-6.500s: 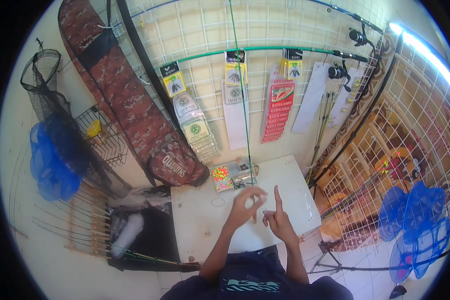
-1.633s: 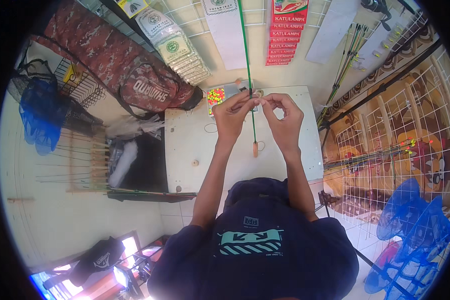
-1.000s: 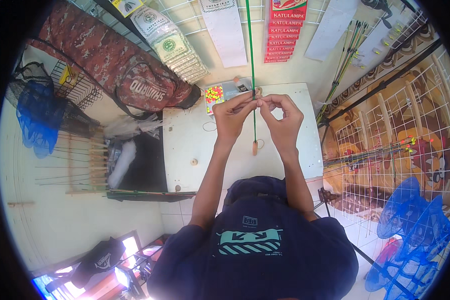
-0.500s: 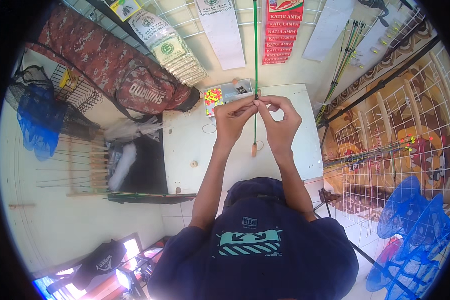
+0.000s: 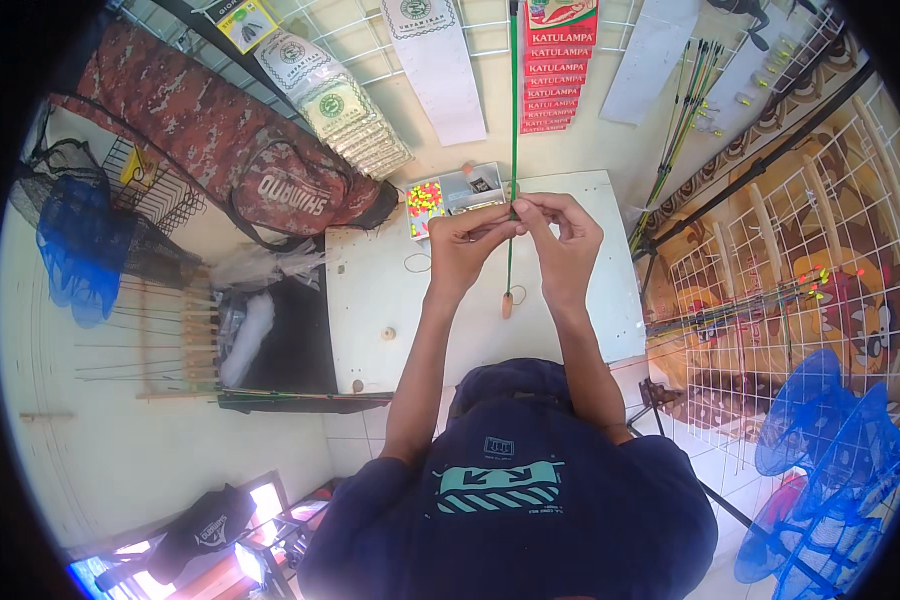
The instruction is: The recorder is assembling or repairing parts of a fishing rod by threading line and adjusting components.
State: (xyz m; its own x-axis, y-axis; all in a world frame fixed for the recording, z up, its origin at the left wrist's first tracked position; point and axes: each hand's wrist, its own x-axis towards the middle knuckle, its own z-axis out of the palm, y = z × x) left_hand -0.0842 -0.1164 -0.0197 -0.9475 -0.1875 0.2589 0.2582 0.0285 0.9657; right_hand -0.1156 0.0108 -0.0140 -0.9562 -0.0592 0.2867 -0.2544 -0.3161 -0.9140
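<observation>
A thin green fishing rod [image 5: 514, 120] runs upright through the middle of the view, with a short wooden end piece [image 5: 507, 305] at its near tip over the table. My left hand [image 5: 456, 258] pinches the rod from the left, thumb and forefinger pressed together. From the other side, my right hand [image 5: 564, 252] closes thumb and fingers on the same spot. The fingertips of both hands meet there and hide that stretch of the rod; any small part between them cannot be made out.
On the white table [image 5: 430, 340] stand a compartment tray [image 5: 455, 182] with bright beads [image 5: 426, 197], a small wooden disc [image 5: 387, 333] and a loop of line [image 5: 417, 262]. A camouflage rod bag [image 5: 270, 190] hangs left. Blue nets [image 5: 820, 420] and a wire rack [image 5: 710, 330] are right.
My right thumb has slid up across the rod and my right fingers have straightened from a rounder pinch. Both hands stay on the rod. The whole view has shifted slightly.
</observation>
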